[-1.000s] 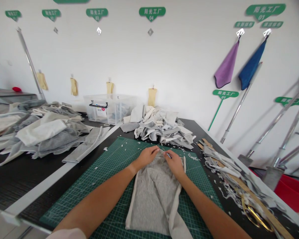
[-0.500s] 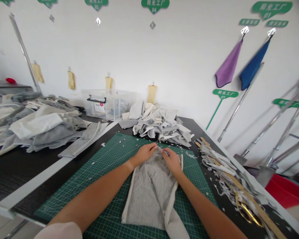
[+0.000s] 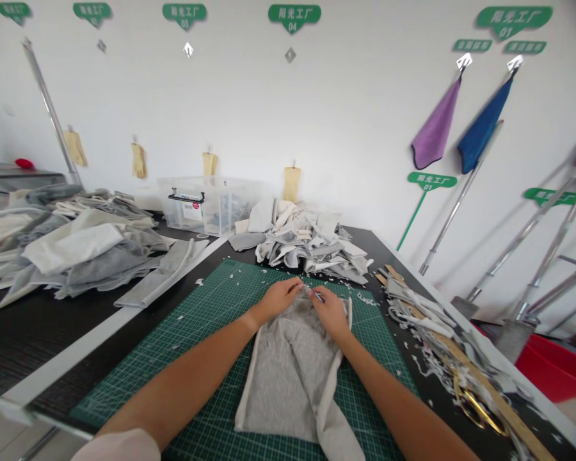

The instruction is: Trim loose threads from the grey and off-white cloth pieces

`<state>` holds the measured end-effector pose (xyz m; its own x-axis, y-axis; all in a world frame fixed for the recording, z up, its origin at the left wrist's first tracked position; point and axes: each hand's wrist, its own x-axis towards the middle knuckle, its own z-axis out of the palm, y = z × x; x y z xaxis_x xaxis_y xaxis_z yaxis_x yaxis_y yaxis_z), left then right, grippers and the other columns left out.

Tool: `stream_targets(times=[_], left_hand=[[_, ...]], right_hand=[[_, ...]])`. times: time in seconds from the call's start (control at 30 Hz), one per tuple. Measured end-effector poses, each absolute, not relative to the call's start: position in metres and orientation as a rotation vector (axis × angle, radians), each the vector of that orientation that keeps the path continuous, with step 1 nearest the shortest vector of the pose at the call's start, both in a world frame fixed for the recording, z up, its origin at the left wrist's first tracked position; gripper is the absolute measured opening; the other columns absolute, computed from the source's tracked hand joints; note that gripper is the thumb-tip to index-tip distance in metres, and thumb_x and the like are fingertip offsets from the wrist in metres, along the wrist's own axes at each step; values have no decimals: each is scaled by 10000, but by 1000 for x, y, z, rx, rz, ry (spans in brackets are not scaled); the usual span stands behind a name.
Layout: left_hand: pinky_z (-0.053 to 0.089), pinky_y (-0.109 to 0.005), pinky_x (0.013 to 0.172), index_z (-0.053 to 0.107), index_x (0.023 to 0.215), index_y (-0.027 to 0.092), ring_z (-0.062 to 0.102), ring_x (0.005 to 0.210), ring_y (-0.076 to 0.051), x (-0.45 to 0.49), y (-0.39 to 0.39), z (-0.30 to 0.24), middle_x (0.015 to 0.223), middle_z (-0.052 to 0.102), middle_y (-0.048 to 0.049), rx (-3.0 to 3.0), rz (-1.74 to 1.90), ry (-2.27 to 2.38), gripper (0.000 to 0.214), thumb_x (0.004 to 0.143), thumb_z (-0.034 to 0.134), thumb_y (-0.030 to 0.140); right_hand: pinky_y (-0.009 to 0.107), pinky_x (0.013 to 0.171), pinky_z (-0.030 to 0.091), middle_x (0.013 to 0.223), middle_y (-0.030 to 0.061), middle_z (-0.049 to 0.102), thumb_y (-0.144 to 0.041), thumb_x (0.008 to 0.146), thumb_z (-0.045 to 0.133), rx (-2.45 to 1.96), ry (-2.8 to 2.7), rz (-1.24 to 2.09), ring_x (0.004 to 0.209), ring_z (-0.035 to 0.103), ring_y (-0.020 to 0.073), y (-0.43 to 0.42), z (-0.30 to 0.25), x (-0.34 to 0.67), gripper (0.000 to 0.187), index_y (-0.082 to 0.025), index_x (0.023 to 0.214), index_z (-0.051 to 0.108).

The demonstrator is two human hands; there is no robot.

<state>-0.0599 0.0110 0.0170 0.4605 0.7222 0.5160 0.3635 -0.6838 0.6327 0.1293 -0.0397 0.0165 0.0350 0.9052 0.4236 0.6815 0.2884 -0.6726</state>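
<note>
A grey fabric piece with pale seamed edges (image 3: 283,378) lies on the green cutting mat (image 3: 182,365). My left hand (image 3: 282,294) is closed in a pinch on the far edge of this grey piece. Close beside it, my right hand (image 3: 329,310) is closed around a small slim tool (image 3: 319,296) with a metallic glint. Most of that tool is hidden by the fingers, so its exact kind does not show. The two hands' fingertips nearly meet at the fabric's far edge. White scraps dot the mat around them.
Grey and white cloth pieces are heaped at the left (image 3: 91,250) and the back (image 3: 312,240). A clear plastic bin (image 3: 192,214) stands behind. Gold-handled scissors (image 3: 477,410) and cloth strips lie at right, near a wooden strip (image 3: 504,416).
The view has tilted slightly upward. Both hands stay at the fabric's far edge, with only very small finger movement; the fabric lies as before.
</note>
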Motion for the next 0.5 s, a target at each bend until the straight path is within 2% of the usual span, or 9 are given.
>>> stream_targets(times=[0.2, 0.37, 0.5], left_hand=[[457, -252, 842, 694, 1081, 236, 655, 920, -188, -58, 7, 16, 995, 732, -25, 2290, 1090, 889, 298, 978, 479, 415], [465, -258, 844, 708, 1007, 208, 650, 925, -182, -50, 11, 13, 977, 730, -26, 2248, 1097, 811, 242, 951, 510, 335], [472, -265, 837, 708, 1021, 182, 646, 898, -175, -46, 20, 6, 961, 725, -33, 2099, 1147, 758, 266, 931, 558, 383]], right_hand=[[265, 672, 398, 793, -2, 707, -458, 943, 490, -1425, -1719, 329, 736, 626, 188, -43, 16, 129, 280, -256, 897, 678], [266, 689, 410, 829, 1, 725, -440, 937, 491, -1404, -1714, 352, 764, 638, 194, -43, 15, 129, 266, -264, 907, 689], [272, 693, 412, 825, 10, 719, -478, 941, 485, -1404, -1693, 352, 770, 634, 199, -42, 14, 132, 312, -253, 892, 696]])
